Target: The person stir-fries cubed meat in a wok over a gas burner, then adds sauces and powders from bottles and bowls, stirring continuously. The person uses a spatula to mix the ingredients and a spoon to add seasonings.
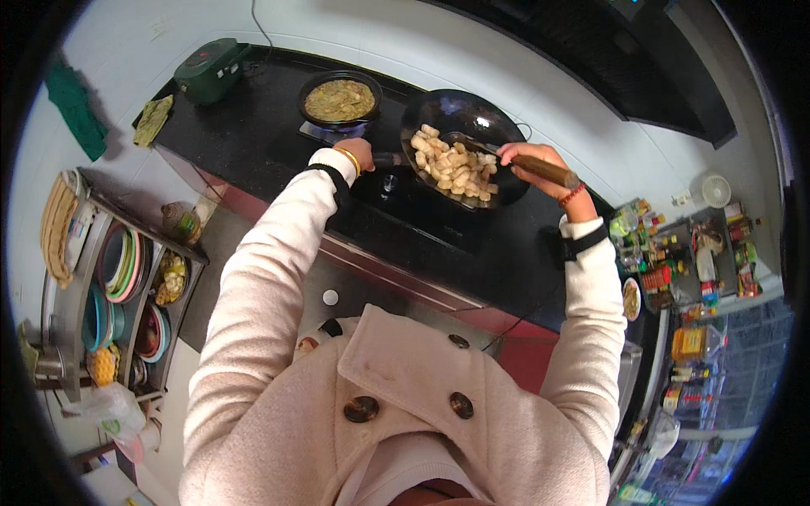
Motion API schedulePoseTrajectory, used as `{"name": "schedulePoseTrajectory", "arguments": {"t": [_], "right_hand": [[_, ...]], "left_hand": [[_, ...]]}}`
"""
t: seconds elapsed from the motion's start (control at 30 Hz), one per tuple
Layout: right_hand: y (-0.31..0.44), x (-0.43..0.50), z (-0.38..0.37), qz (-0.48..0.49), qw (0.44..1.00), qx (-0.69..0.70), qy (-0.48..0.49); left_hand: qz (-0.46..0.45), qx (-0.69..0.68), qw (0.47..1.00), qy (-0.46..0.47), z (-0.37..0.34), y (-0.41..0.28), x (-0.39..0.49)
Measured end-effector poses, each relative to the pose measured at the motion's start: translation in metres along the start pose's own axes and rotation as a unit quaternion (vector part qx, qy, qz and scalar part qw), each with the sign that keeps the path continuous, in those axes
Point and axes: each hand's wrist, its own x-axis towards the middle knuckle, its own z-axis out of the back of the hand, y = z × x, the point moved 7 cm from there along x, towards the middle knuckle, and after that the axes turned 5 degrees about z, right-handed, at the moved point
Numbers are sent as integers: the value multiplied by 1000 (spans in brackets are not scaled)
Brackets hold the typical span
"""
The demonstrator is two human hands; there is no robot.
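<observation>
My left hand (359,155) is closed around the dark handle (387,159) of a black wok (465,104). Pale, lightly browned chunks of food (454,166) are heaped in the wok's near left part. A spatula with a thick wooden handle (545,171) is in my right hand (535,159), over the wok's right rim. Its metal blade reaches in behind the food and is partly hidden. To the left of the wok, a black pan (378,104) full of a greenish-yellow stew (340,100) stands over a blue burner flame.
A dark green rice cooker (209,69) and a folded cloth (153,120) stand on the black counter's (266,120) left end. Bottles and packets (658,246) crowd the right corner near a plate of food (631,298). A range hood (595,57) overhangs the wok. Shelves (126,303) hold stacked basins at left.
</observation>
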Motion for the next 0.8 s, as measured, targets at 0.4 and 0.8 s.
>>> {"name": "schedulePoseTrajectory", "arguments": {"t": [0.4, 0.8], "right_hand": [[132, -58, -16, -107, 989, -65, -75], [-2, -26, -106, -204, 960, -24, -189]], "left_hand": [[-95, -3, 992, 89, 6, -9, 4], [-140, 57, 985, 81, 8, -19, 6]]}}
